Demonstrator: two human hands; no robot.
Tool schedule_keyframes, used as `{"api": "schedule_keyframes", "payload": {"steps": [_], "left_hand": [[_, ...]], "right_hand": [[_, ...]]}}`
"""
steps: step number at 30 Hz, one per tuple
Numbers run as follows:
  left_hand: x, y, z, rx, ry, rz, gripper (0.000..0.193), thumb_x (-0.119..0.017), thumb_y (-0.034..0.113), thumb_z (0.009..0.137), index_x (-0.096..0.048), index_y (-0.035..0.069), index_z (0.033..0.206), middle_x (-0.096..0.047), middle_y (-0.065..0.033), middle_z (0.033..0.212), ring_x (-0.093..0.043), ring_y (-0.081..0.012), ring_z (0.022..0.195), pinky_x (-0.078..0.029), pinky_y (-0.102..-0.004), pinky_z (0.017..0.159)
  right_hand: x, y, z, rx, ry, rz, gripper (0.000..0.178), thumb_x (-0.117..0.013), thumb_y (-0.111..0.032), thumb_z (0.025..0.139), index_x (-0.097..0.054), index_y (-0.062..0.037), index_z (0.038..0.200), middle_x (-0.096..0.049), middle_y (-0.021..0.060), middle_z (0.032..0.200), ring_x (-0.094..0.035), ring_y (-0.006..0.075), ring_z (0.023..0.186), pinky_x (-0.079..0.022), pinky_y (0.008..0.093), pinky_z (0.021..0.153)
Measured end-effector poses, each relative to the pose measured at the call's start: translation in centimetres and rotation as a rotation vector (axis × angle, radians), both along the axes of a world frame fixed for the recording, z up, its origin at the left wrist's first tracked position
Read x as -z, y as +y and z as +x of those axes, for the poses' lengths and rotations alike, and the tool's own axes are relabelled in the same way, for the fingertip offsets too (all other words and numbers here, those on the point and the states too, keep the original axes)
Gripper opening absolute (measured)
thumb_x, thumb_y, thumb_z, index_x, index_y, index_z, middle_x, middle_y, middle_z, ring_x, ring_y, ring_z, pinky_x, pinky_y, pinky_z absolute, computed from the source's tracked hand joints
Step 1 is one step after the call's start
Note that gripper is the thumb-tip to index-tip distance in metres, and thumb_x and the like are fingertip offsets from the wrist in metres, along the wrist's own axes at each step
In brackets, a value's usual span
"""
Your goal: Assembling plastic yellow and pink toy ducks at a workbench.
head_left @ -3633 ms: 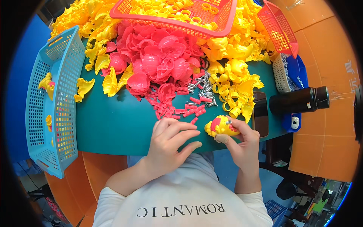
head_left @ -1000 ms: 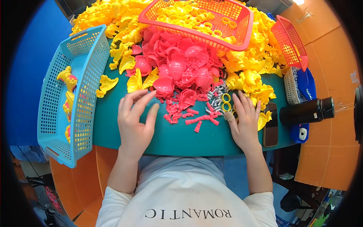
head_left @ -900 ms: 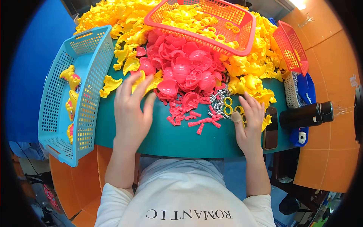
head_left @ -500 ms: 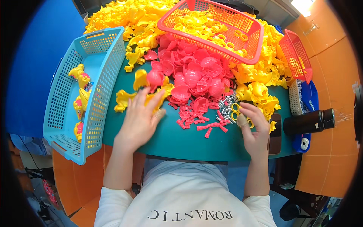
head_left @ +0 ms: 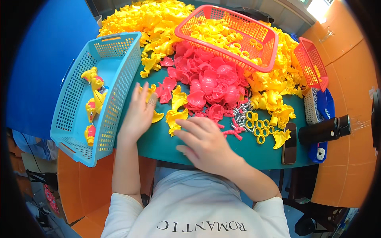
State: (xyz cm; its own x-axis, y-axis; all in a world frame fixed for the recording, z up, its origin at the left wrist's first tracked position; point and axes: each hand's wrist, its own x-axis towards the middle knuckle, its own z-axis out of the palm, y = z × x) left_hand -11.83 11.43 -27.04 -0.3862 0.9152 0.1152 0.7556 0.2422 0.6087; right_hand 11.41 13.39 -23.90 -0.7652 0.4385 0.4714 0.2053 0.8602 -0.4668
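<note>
My left hand (head_left: 138, 113), fingers outstretched, lies over a yellow curved plastic piece (head_left: 157, 117) beside the blue basket. Part of that piece is hidden under the hand. Next to its fingertips are a few pink shell pieces (head_left: 166, 88). My right hand (head_left: 204, 141) is open above the green table (head_left: 156, 144), fingers spread and pointing left. Its fingertips come close to a yellow wavy piece (head_left: 174, 118), whether touching I cannot tell. Another yellow piece (head_left: 179, 98) lies just beyond. Nothing shows gripped in either hand.
A blue basket (head_left: 113, 99) at left holds several yellow-and-pink figures (head_left: 90, 135). A pink shell heap (head_left: 208, 81), metal cylinders (head_left: 240, 115) and yellow rings (head_left: 260, 131) lie centre-right. A red basket (head_left: 226, 47) of rings sits behind; a phone (head_left: 289, 144) and black bottle (head_left: 323, 130) are right.
My right hand has swung left from the yellow rings to the wavy yellow pieces. My left hand has shifted slightly toward the blue basket. The yellow and pink pieces near it now lie spread apart.
</note>
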Motion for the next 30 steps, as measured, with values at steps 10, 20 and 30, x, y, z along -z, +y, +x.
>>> {"api": "schedule_keyframes", "payload": {"steps": [10,20,30], "left_hand": [[0.1,-2.8,3.4,-0.006,-0.150,0.013,0.041,-0.050,0.023,0.098,-0.046,-0.002,0.130,-0.038,-0.0247,0.132,-0.044,-0.0401,0.123,-0.039,-0.0439,0.102],[-1.1,0.0,1.5,0.062,0.003,0.117,0.026,-0.060,0.004,0.085,-0.056,0.004,0.111,-0.056,-0.0143,0.112,-0.055,-0.0326,0.109,-0.045,-0.0407,0.093],[0.9,-1.0,1.0,-0.138,-0.187,0.278,0.015,-0.059,-0.003,0.082,-0.053,0.000,0.095,-0.059,-0.0143,0.089,-0.062,-0.0269,0.075,-0.050,-0.0371,0.069]], "right_hand": [[0.1,3.4,-3.4,0.216,-0.023,0.161,0.015,-0.069,-0.013,0.076,-0.063,-0.0041,0.087,-0.062,0.0077,0.097,-0.055,0.0266,0.096,-0.041,0.0409,0.088],[0.4,10.6,-11.5,0.262,-0.593,0.008,0.022,-0.072,-0.027,0.074,-0.072,-0.0110,0.089,-0.069,0.0091,0.086,-0.064,0.0257,0.090,-0.040,0.0390,0.083],[-1.0,11.7,-11.1,0.297,-0.372,-0.188,0.009,-0.069,-0.015,0.068,-0.073,-0.0108,0.076,-0.070,0.0101,0.078,-0.067,0.0273,0.083,-0.046,0.0408,0.079]]}}
